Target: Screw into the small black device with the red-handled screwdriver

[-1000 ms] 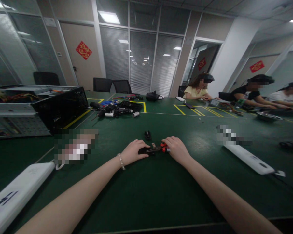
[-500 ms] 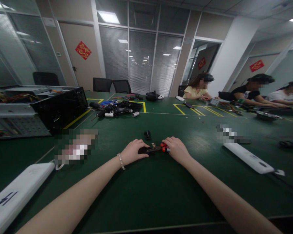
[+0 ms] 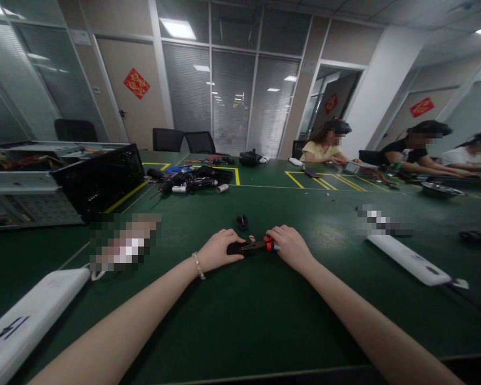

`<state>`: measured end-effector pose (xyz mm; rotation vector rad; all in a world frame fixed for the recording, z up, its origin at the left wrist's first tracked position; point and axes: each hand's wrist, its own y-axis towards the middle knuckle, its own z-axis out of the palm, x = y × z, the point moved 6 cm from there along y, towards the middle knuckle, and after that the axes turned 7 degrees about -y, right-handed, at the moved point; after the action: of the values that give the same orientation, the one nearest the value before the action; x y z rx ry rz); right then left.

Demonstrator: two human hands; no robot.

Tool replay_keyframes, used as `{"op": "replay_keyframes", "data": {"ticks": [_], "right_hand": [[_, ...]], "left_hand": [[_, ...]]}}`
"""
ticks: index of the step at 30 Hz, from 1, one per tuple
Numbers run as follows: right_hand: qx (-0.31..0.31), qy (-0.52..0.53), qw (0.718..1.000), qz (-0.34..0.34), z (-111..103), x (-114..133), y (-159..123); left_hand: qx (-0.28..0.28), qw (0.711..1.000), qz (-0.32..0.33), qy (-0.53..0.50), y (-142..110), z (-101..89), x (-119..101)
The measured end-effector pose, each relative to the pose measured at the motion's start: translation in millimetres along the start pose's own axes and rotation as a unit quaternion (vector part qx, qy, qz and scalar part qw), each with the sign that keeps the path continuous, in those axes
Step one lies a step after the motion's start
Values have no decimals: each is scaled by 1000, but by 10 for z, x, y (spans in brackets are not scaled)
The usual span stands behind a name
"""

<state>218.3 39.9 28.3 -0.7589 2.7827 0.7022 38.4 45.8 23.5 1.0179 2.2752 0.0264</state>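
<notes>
My right hand [image 3: 291, 247] is closed around the red handles of a pair of pliers [image 3: 257, 245], whose dark jaws point left. Between the thumb and fingers of my left hand [image 3: 221, 248] is a small black part [image 3: 234, 248], and the pliers' tips meet it. Its exact kind is too small and covered to make out. Just beyond lies a small pale scrap [image 3: 252, 238] on the green table [image 3: 244, 321]. A little farther off rests another small black piece [image 3: 242, 222].
An opened computer case [image 3: 96, 179] stands at the left. Tools and cables [image 3: 192, 177] are heaped farther back. White power strips lie at left [image 3: 36, 315] and right [image 3: 409, 259]. A metal bowl [image 3: 441, 189] sits at the right. Several people work along the far right side.
My hands, the pliers and the black part stay almost exactly where they were. At the far right, a co-worker has shifted very slightly.
</notes>
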Motion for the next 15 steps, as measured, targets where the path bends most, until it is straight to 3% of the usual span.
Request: {"op": "replay_keyframes", "data": {"ticks": [6, 15], "right_hand": [[-5, 7, 1000, 0, -2, 0, -6], [-6, 6, 1000, 3, -11, 2, 0]], "left_hand": [[22, 997, -5, -68, -15, -3, 53], [15, 997, -12, -70, -16, 3, 62]]}}
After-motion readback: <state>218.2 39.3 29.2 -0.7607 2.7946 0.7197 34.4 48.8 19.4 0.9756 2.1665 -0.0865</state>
